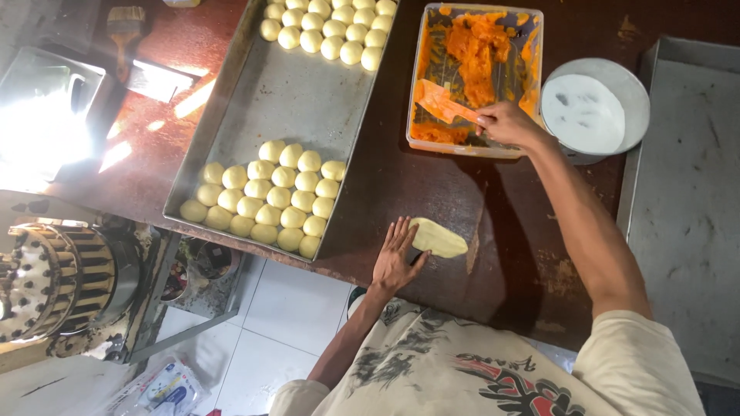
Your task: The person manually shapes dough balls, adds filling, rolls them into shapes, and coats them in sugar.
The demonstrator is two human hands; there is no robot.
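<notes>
Right hand grip: the right hand [505, 123] is clenched around the handle end of an orange scraper [443, 102], held between thumb and fingers at the near edge of the filling tub.
Scraper: its flat blade is laid inside the tub, smeared with orange paste, and pointed toward the tub's left side.
Filling tub: a clear rectangular plastic container [532, 46] is seen on the brown table, with orange paste [478, 54] piled mostly toward its far side and smeared along its walls.
Left hand grip: the left hand [395, 262] is spread flat with fingers released, and nothing is grasped; its fingertips are pressed against the left end of the dough piece.
Dough piece: a flattened oval of pale yellow dough [439, 237] is laid on the table near its front edge, between the two arms and well apart from the tub.
White bowl: a round metal bowl [632, 92] is placed just beside the tub on the right, holding what appears to be white flour, though the contents cannot be told for certain.
Dough tray: a long metal tray [285, 100] is set to the left, with pale dough balls [266, 196] packed in rows at its near end and another cluster at its far end.
Second tray: a bare metal tray [686, 192] is laid at the table's right edge.
Table: the dark brown table [432, 185] is worn and scuffed.
</notes>
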